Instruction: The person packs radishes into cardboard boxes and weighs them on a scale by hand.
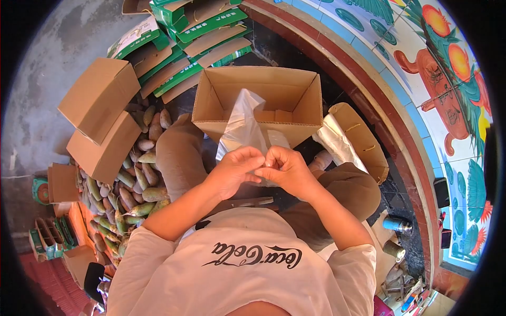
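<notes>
Your white printed T-shirt (pixel 237 263) fills the bottom | left hand (pixel 234 169), right hand (pixel 289 171): fingers pinch thin translucent plastic bag (pixel 243 124), its lower edge hidden behind knuckles | open brown cardboard box (pixel 295 92) beyond.

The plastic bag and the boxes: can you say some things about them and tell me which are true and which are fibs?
1. The left hand and the right hand both pinch the plastic bag. True.
2. The cardboard box in front of the hands is shut. False: it is open at the top, with its flaps standing up.
3. A pile of long green and brown fruits lies on the person's left side. True.
4. The person's shirt is dark blue. False: it is pale, with black lettering.
5. The right hand holds a knife. False: its fingers are on the plastic bag, close to the left hand.
</notes>
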Available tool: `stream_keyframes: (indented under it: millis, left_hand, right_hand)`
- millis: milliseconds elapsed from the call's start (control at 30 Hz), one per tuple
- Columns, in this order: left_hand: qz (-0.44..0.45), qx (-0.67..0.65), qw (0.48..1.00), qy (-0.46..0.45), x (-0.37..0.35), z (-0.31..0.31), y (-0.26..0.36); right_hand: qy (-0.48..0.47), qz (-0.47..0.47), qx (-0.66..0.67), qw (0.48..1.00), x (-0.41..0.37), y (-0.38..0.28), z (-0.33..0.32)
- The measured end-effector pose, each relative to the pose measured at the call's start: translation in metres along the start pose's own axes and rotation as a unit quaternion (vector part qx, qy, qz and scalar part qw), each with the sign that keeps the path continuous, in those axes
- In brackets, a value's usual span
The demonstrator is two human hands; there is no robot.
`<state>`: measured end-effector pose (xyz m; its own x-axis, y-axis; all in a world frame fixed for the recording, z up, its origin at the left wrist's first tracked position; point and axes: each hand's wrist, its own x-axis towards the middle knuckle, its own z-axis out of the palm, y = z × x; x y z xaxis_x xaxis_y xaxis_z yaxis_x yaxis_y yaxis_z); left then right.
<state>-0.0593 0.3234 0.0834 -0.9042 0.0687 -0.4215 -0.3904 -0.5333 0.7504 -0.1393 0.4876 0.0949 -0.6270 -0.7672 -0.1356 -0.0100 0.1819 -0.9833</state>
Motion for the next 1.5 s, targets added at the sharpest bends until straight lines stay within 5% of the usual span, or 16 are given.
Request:
stream_keyframes:
  millis: [133,333,467,633,1233,1500]
  left_hand:
    - [-0.025,-0.009,1.0,-0.005,0.004,-0.011,-0.017]
    - [-0.082,0.01,0.997,0.002,0.005,-0.017,-0.043]
    - [-0.144,0.001,0.99,-0.001,0.004,-0.014,-0.06]
    - [-0.133,-0.007,0.991,0.001,0.006,-0.01,-0.067]
    - [-0.05,-0.018,0.999,0.006,0.008,-0.007,-0.065]
    - [-0.056,-0.03,0.998,0.002,0.008,-0.009,-0.067]
  right_hand:
    - [-0.01,0.044,0.16,0.986,-0.008,0.011,0.007]
    - [-0.01,0.141,0.169,0.975,-0.028,0.053,0.001]
    - [0.028,0.118,0.182,0.976,-0.036,0.073,0.007]
    - [0.045,0.118,0.12,0.985,-0.042,0.082,0.016]
    - [0.045,0.153,0.346,0.925,-0.045,0.076,0.009]
    - [0.023,0.138,0.207,0.968,-0.044,0.078,0.01]
